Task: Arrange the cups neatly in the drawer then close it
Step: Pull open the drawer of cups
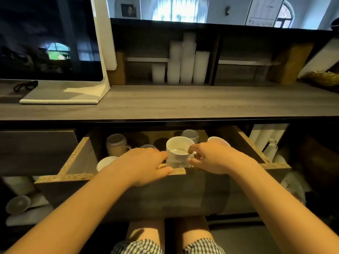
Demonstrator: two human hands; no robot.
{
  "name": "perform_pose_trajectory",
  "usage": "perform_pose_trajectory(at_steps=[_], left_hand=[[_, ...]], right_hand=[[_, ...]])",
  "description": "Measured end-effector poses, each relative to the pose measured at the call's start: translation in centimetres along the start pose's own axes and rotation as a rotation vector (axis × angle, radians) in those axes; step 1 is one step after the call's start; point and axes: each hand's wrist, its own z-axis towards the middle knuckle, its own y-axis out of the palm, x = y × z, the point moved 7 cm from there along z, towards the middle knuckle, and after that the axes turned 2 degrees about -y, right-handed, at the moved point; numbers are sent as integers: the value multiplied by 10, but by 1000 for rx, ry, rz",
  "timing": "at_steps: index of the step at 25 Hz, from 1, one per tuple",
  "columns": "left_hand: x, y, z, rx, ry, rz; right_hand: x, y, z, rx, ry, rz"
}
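The white mug (178, 152) stands upright in the open drawer (77, 158), just behind its front edge, between both hands. The right hand (214, 158) has its fingertips closed on the mug's right side, where the handle would be, while the left hand (145, 165) touches its left side with fingers loosely spread and the thumb lying on the drawer's front edge. More cups sit in the drawer: a brown mug (116, 144) at the back left, a white cup (190, 134) behind, a bowl-like cup (105, 162) front left. The worktop (183, 101) above carries a monitor (49, 39).
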Motion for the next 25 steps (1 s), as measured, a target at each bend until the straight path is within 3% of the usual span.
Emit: perform_pose_trajectory(at_steps=[4, 9, 25], left_hand=[[2, 24, -2, -49, -30, -27], [3, 31, 0, 102, -46, 27], [41, 37, -57, -32, 74, 44]], right_hand=[[4, 32, -6, -139, 34, 147], [5, 39, -11, -77, 40, 202], [-29, 41, -76, -214, -86, 143]])
